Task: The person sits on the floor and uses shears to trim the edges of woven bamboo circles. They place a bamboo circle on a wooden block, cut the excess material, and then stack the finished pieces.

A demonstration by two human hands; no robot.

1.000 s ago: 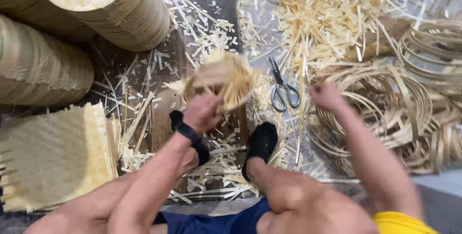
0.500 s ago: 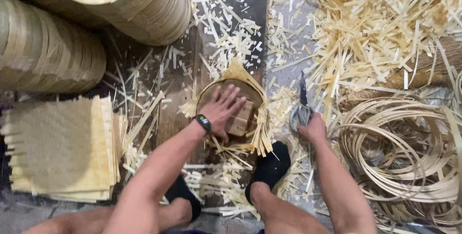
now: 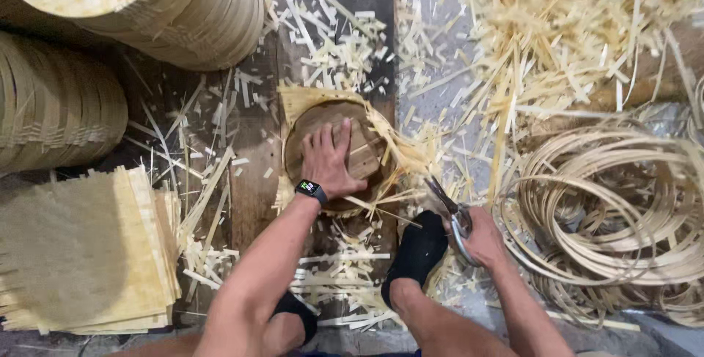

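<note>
— Since half a second ago, what has moved?

— Mostly the right hand (image 3: pixel 485 238). It has brought the scissors (image 3: pixel 449 209) in from the side, so the blades now point up and left at the frayed edge of the woven bamboo mat (image 3: pixel 400 155). The left hand (image 3: pixel 328 160) has stayed pressed on the round wooden disc (image 3: pixel 367 153).

— How do the fingers sit?

— On the left hand the fingers (image 3: pixel 342 137) are spread flat across the disc, palm down, a dark watch (image 3: pixel 311 190) at the wrist. The right hand's fingers are curled through the scissor handles, closed on them; the blades look slightly parted.

— And where is the mat?

— On the dark wooden plank (image 3: pixel 253 181) on the floor, pinned under the disc, its loose strips sticking out all round the rim. It lies just ahead of the black-socked foot (image 3: pixel 418 250).

— What lies about?

— Bamboo offcuts (image 3: pixel 557 41) litter the floor, thickest to the upper right. Coiled bamboo hoops (image 3: pixel 623 203) sit right of the scissors. A stack of square woven sheets (image 3: pixel 81 254) lies at lower left, and stacks of finished round trays (image 3: pixel 191 12) lie on their sides at upper left.
</note>
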